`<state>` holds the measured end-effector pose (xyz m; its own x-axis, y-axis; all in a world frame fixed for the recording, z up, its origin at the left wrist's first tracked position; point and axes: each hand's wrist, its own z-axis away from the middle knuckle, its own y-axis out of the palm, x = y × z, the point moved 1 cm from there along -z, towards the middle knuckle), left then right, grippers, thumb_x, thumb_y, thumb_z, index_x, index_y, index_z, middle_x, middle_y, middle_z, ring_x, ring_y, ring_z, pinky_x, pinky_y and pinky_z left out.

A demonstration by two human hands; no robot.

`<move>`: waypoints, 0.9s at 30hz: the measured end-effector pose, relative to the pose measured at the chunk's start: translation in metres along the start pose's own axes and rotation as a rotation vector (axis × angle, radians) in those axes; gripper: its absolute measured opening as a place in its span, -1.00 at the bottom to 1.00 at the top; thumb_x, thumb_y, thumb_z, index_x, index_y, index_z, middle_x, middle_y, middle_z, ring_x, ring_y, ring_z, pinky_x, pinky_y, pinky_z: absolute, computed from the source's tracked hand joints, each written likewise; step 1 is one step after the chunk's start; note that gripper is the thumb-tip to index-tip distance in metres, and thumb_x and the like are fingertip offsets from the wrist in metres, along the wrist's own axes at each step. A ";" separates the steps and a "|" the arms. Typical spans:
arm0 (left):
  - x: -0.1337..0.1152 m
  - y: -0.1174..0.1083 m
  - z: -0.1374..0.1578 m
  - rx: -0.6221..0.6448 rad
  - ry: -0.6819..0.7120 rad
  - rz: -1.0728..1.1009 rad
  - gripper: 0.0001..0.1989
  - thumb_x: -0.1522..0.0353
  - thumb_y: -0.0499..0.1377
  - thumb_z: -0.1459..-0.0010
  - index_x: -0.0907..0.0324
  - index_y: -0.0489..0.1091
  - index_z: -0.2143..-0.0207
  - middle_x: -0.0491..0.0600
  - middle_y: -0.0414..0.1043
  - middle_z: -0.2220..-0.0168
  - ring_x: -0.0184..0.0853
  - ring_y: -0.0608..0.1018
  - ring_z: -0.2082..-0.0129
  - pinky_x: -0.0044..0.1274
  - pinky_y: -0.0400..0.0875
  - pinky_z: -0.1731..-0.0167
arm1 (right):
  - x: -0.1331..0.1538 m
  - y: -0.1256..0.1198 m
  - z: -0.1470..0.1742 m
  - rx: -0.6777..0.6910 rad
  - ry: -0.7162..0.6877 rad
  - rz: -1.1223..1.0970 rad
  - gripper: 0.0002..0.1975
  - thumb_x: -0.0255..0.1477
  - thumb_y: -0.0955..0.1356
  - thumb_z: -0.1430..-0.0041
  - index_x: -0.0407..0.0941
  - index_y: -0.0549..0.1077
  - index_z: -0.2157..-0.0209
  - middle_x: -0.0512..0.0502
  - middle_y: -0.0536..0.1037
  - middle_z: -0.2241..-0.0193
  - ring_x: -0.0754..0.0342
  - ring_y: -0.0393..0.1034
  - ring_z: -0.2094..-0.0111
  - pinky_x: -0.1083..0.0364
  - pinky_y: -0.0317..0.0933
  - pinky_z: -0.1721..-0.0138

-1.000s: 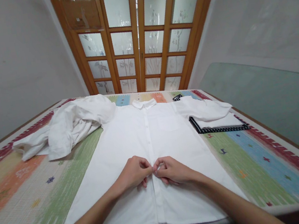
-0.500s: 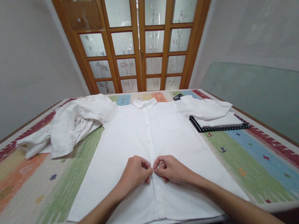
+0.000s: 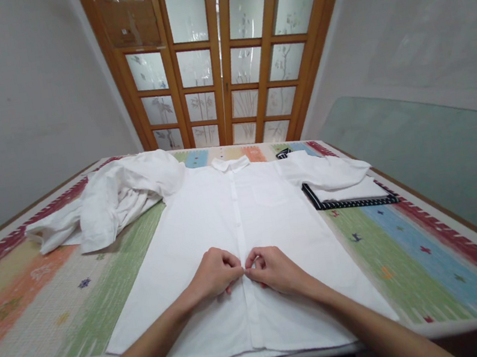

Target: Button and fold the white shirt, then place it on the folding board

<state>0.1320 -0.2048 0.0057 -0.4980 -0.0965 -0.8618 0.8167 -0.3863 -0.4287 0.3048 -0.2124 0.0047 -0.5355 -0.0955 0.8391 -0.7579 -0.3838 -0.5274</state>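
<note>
A white short-sleeved shirt (image 3: 200,221) lies spread front side up, its collar at the far end and its hem at the near table edge. Both hands meet at its button placket, below the middle. My left hand (image 3: 218,272) is closed, thumb and forefinger pinching the placket from the left. From the right, my right hand (image 3: 272,267) pinches the same spot, its fingertips almost touching the left ones. The button or buttonhole between the fingertips is too small and covered to make out. More buttons show on the placket above the hands.
Crumpled white clothing (image 3: 131,190) is heaped at the left. Folded white cloth with a black patterned fabric (image 3: 352,202) lies under the shirt's right sleeve. A striped, multicoloured cloth (image 3: 415,252) covers the table. A greenish panel (image 3: 421,154) leans at the right; wooden glazed doors (image 3: 217,54) stand behind.
Almost nothing differs. My fingertips have shifted very slightly at the placket, and the left hand's lower fingers have curled a little; the shirt lies as before.
</note>
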 end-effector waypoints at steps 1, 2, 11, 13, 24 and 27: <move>0.001 0.000 0.000 0.002 -0.003 0.019 -0.86 0.38 0.12 0.12 0.25 0.43 0.59 -0.18 0.25 0.77 -0.47 0.32 0.77 -0.65 0.09 0.74 | 0.000 0.000 0.000 0.000 -0.003 0.000 -0.98 -0.53 0.36 -0.05 -0.15 0.45 0.41 0.13 0.40 0.74 0.20 0.27 0.65 0.23 0.11 0.52; 0.002 0.000 -0.001 0.002 -0.004 0.034 -0.86 0.37 0.12 0.12 0.25 0.43 0.59 -0.18 0.25 0.77 -0.48 0.30 0.77 -0.66 0.07 0.75 | -0.001 0.000 0.000 -0.001 -0.009 -0.003 -0.98 -0.53 0.36 -0.06 -0.15 0.45 0.41 0.13 0.41 0.73 0.20 0.27 0.65 0.23 0.11 0.51; 0.001 0.001 -0.001 0.013 0.014 0.083 -0.86 0.39 0.11 0.11 0.23 0.37 0.65 -0.19 0.23 0.75 -0.50 0.32 0.77 -0.68 0.09 0.75 | -0.001 -0.001 0.000 0.020 0.043 -0.100 -0.98 -0.53 0.36 -0.02 -0.15 0.44 0.43 0.13 0.42 0.74 0.22 0.21 0.69 0.23 0.09 0.57; 0.001 0.002 0.000 0.001 0.014 0.104 -0.87 0.40 0.11 0.11 0.23 0.37 0.65 -0.20 0.23 0.75 -0.51 0.30 0.78 -0.68 0.08 0.75 | 0.000 -0.001 0.000 0.026 0.070 -0.120 -0.97 -0.51 0.36 -0.01 -0.15 0.44 0.42 0.13 0.43 0.73 0.24 0.17 0.72 0.24 0.05 0.62; 0.002 0.004 0.000 -0.006 0.022 0.119 -0.89 0.39 0.14 0.09 0.24 0.37 0.60 -0.20 0.26 0.73 -0.52 0.31 0.77 -0.68 0.10 0.77 | -0.004 0.001 -0.004 0.082 0.081 -0.199 -0.93 -0.47 0.30 -0.10 -0.13 0.36 0.45 0.16 0.40 0.73 0.27 0.08 0.78 0.24 -0.08 0.71; 0.000 0.003 0.002 -0.054 0.034 0.051 -0.91 0.38 0.17 0.07 0.24 0.40 0.53 -0.17 0.35 0.64 -0.51 0.36 0.76 -0.68 0.14 0.78 | -0.004 0.003 -0.003 0.041 0.051 -0.185 -0.93 -0.53 0.29 -0.10 -0.13 0.36 0.46 0.15 0.39 0.73 0.25 0.16 0.73 0.25 0.03 0.62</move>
<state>0.1343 -0.2076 0.0047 -0.4455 -0.0832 -0.8914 0.8560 -0.3314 -0.3968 0.3032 -0.2105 -0.0005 -0.4077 0.0259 0.9127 -0.8296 -0.4281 -0.3585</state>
